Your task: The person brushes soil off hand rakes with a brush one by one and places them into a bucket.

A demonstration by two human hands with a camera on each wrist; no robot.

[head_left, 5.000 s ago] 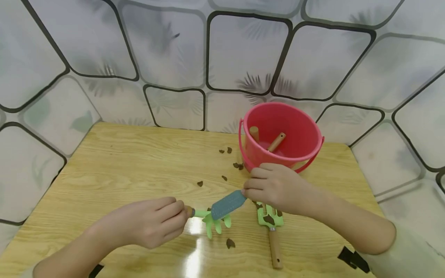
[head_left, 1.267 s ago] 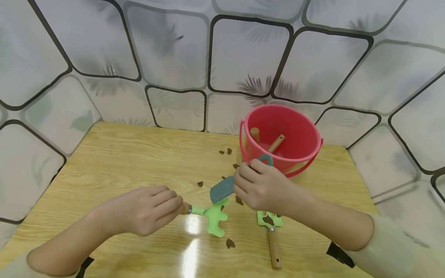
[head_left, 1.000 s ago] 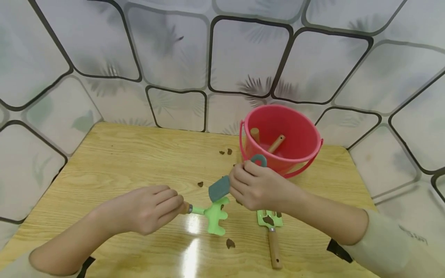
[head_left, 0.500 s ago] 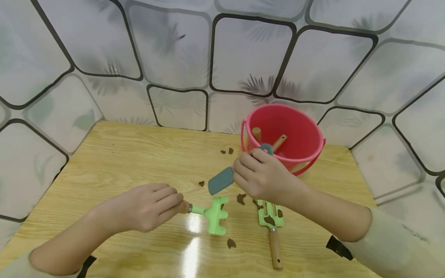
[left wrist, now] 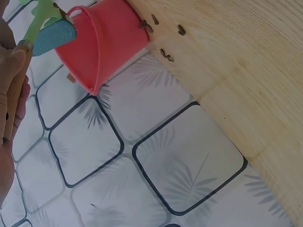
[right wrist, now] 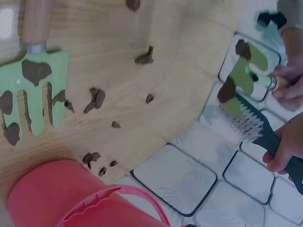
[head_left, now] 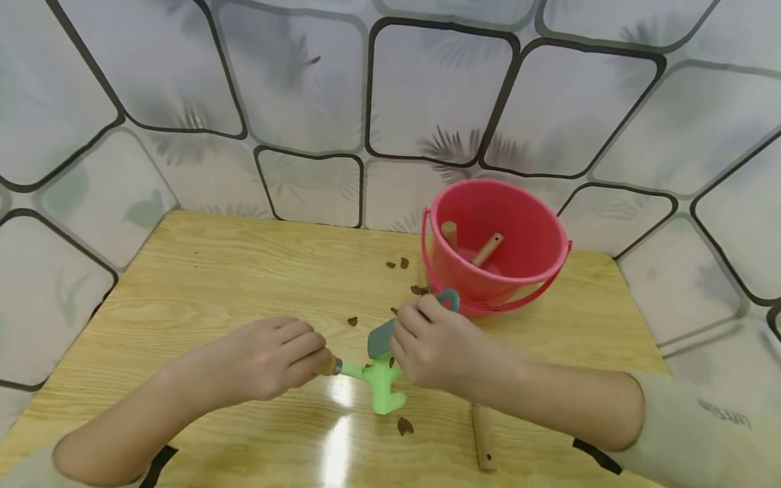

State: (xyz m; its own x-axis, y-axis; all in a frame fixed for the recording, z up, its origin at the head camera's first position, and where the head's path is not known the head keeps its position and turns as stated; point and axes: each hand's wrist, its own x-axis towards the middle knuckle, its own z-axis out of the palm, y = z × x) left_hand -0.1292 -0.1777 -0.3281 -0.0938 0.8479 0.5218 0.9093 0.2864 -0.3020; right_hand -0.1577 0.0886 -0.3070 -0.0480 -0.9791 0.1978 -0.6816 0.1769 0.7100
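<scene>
My left hand (head_left: 274,359) grips the wooden handle of a small green hand rake (head_left: 381,390), its tines over the table. My right hand (head_left: 439,346) holds a teal scrubbing brush (head_left: 379,339) with a looped end. In the right wrist view the brush's white bristles (right wrist: 244,123) press against the rake's tines, which carry brown dirt patches. From the left wrist view, the back of the brush (left wrist: 54,35) lies across the rake. A green hand fork (right wrist: 33,80) with brown patches lies on the table; my right hand hides its head in the head view.
A pink bucket (head_left: 518,217) stands at the back right, with wooden handles (head_left: 488,249) inside. Several brown crumbs (head_left: 405,426) are scattered over the wooden table (head_left: 244,271). A patterned curtain (head_left: 305,81) rises behind the table's back edge.
Half a second ago the brush was raised apart from the rake; now it is back down on the tines. The right hand has moved down and left, covering the fork's head. The rake has turned slightly.
</scene>
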